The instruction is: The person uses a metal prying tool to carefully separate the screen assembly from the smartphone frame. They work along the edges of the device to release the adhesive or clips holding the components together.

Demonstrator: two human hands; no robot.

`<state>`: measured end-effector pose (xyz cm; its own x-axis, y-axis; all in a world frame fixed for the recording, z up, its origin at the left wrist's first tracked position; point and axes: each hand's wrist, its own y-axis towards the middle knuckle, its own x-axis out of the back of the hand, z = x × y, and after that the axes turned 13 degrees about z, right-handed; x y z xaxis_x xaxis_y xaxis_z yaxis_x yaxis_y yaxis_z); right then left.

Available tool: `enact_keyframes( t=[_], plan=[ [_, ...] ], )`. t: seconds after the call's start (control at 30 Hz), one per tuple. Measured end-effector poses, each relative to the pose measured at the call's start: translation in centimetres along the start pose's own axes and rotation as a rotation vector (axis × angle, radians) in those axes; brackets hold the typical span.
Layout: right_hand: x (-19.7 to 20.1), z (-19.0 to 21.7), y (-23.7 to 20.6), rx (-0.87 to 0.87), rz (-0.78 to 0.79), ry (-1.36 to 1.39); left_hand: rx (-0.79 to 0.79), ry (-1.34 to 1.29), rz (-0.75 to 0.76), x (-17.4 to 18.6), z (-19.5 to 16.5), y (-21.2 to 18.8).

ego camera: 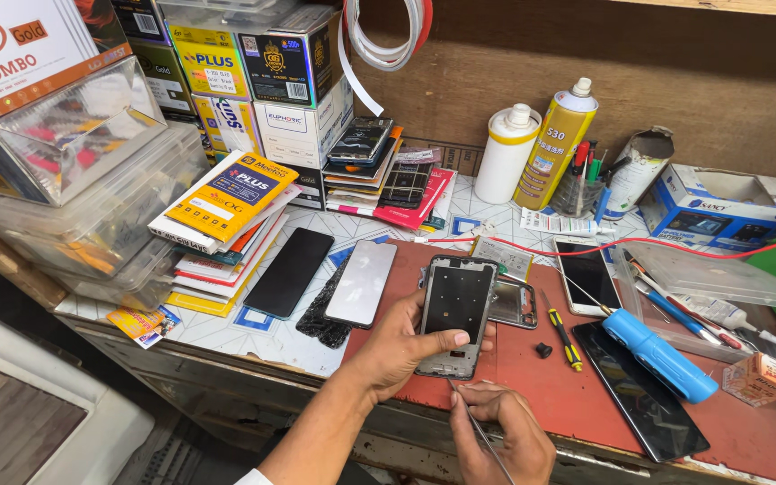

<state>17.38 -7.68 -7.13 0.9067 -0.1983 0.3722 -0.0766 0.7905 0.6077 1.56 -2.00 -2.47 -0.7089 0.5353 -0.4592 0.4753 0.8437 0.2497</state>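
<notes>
Phone frame [456, 314]: grey metal midframe, opened, dark inner plate with rows of small holes, camera cut-out at its top edge. It stands nearly upright, tilted slightly, above the red mat [577, 395], near bench centre.

Left hand [406, 346]: comes in from 7 o'clock and grips the frame from the left side. Thumb lies across the lower face of the frame; the other fingers wrap behind, tips showing at the right edge. Fingers closed narrow around the frame.

Right hand [500, 431]: at 6 o'clock of the frame, just below it. Fingers pinched tight on a thin metal tool [473, 418], tweezers or a probe, cannot tell which. The tool tip points up toward the frame's bottom edge, at or very near touching.

Surroundings: second frame [515, 304] flat on the mat at 3 o'clock, just beside the held one. Yellow screwdriver [568, 341] further at 3 o'clock. Blue tool [662, 355] at 4 o'clock. Two screens [330, 278] at 9 o'clock. Spray can [557, 144] at 1 o'clock.
</notes>
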Motion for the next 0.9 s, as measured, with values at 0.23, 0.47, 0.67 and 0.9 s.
enact_keyframes(
  t=[0.23, 0.47, 0.67, 0.9],
  plan=[
    [0.06, 0.31, 0.07, -0.046, -0.001, -0.016, 0.004, 0.0, 0.01, 0.0, -0.03, -0.03],
    [0.3, 0.82, 0.17, -0.059, -0.001, -0.076, 0.005, 0.017, 0.028, -0.06, -0.08, -0.21],
    [0.82, 0.92, 0.23, -0.072, -0.007, -0.11, 0.008, 0.029, 0.029, -0.11, -0.23, -0.27],
    [0.87, 0.82, 0.29, -0.098, -0.036, -0.152, 0.008, 0.044, 0.03, -0.08, -0.19, -0.21]
  ],
)
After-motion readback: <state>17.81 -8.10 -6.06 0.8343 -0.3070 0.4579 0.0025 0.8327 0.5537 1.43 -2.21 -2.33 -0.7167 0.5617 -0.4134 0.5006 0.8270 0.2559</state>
